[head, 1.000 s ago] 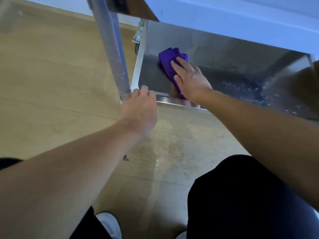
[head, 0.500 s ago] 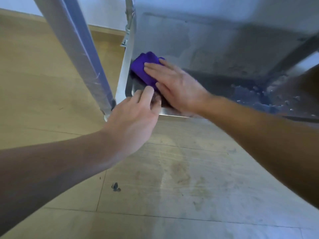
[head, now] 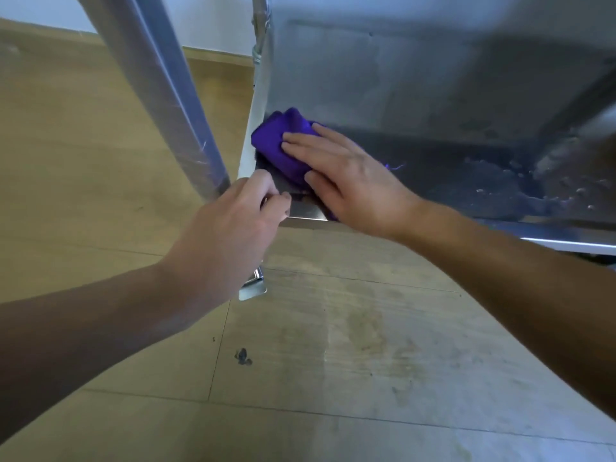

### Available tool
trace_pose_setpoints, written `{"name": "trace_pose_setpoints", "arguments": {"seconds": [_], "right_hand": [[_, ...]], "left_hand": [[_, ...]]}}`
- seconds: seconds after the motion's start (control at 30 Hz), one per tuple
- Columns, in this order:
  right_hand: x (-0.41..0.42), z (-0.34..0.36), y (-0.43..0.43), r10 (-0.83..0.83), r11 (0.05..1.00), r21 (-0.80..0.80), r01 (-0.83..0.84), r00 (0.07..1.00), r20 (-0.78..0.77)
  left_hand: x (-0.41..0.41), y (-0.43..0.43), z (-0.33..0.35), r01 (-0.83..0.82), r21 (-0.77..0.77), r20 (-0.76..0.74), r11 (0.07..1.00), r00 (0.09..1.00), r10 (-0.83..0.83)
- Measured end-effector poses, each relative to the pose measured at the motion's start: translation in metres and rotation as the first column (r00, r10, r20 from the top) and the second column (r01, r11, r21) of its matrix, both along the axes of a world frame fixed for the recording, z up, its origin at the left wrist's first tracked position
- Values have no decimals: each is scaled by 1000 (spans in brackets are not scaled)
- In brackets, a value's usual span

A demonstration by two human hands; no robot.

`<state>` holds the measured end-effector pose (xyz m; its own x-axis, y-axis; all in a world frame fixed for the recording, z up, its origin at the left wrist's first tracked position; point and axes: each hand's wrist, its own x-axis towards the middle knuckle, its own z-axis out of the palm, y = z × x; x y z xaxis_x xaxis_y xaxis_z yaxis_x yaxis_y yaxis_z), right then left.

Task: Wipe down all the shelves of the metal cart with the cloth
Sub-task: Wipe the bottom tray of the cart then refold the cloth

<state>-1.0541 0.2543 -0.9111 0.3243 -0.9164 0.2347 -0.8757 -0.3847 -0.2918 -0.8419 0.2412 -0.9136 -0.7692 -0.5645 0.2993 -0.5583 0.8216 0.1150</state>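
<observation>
A folded purple cloth point(head: 278, 145) lies in the near left corner of the metal cart's bottom shelf point(head: 466, 191). My right hand point(head: 346, 178) lies flat on the cloth with straight fingers, pressing it onto the shelf. My left hand point(head: 233, 235) grips the shelf's front left corner beside the cart's upright post point(head: 160, 95), with its fingers curled over the rim. Water drops and wet streaks show on the right part of the shelf.
The underside of the shelf above point(head: 416, 68) hangs close over the bottom shelf. A wooden floor point(head: 333, 361) with worn marks and a small dark spot point(head: 242, 356) spreads below. The cart's foot bracket point(head: 255, 288) sits under my left hand.
The view has dropped and moved closer to the bottom shelf. My right hand has slid the cloth left into the corner. My left hand stays on the shelf's corner.
</observation>
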Motion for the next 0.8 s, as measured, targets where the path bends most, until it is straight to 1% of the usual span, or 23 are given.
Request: {"name": "trace_pose_setpoints", "arguments": {"seconds": [0.1, 0.13, 0.17, 0.27, 0.33, 0.4, 0.47, 0.53, 0.67, 0.8], "right_hand": [[-17, 6, -7, -167, 986, 29, 166, 985, 40], [-16, 7, -6, -190, 982, 32, 189, 981, 43], [-8, 8, -3, -180, 984, 23, 179, 983, 37], [23, 3, 19, -33, 998, -62, 33, 999, -7], [27, 2, 25, 13, 999, -38, -13, 1000, -7], [12, 2, 18, -33, 999, -22, 33, 999, 21], [-3, 3, 7, -150, 988, -17, 151, 987, 49], [-6, 5, 5, -212, 977, -16, 213, 977, 33], [-9, 6, 14, -179, 984, -25, 178, 983, -35], [-35, 6, 25, -204, 978, -50, 201, 977, -66]], "left_hand": [[0, -5, 0, 21, 35, 26, 999, 999, -22], [0, -7, 0, 32, 37, 28, 999, 999, -33], [0, -8, 1, 36, 40, 17, 999, 999, -36], [-1, -7, 2, 37, -6, -24, 999, 999, -37], [0, -6, 1, 53, -43, -36, 998, 998, -55], [1, -7, 1, 27, -59, -18, 998, 999, -28], [-1, -7, 1, -1, -59, 10, 998, 1000, 2], [-4, -5, 4, 0, -70, 22, 998, 1000, 1], [-7, -2, 9, 31, -81, 29, 996, 999, -28], [-17, -3, 16, 48, -49, 119, 998, 992, -42]]}}
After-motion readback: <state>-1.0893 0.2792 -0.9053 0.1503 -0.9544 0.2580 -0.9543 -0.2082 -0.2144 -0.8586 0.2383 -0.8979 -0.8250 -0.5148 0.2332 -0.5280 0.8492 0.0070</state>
